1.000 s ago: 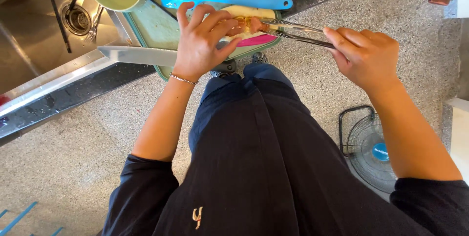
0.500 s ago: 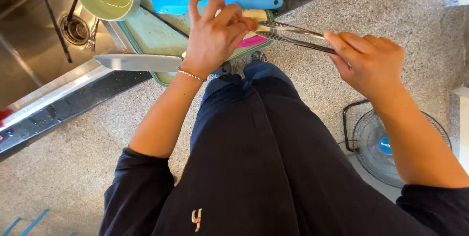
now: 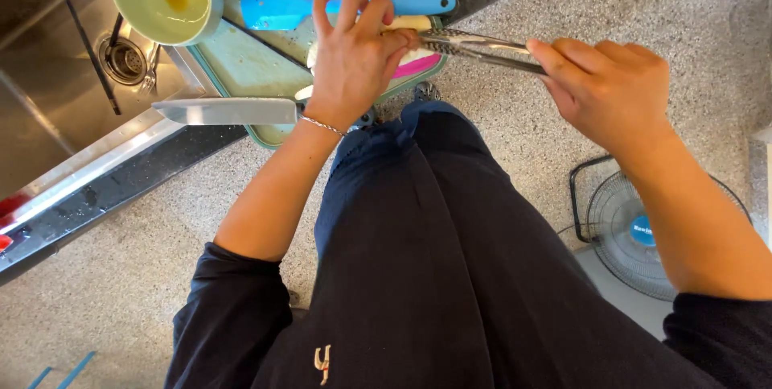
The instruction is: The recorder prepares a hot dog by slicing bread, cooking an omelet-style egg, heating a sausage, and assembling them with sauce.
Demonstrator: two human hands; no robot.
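metal tongs (image 3: 482,49) in right hand (image 3: 611,87), tips at pale food under left hand (image 3: 354,59)

The left hand (image 3: 354,59) reached toward 12 o'clock, back of the hand up, its 4 fingers (image 3: 347,9) curled downward and a thin bracelet at the wrist. The right hand (image 3: 611,87) sat at 2 o'clock, fingers closed in a pinch pointing toward 9 o'clock. Both forearms were bare below dark pushed-up sleeves.

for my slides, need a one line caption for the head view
Left hand steadies pale food on a green cutting board while the right hand closes metal tongs on it.
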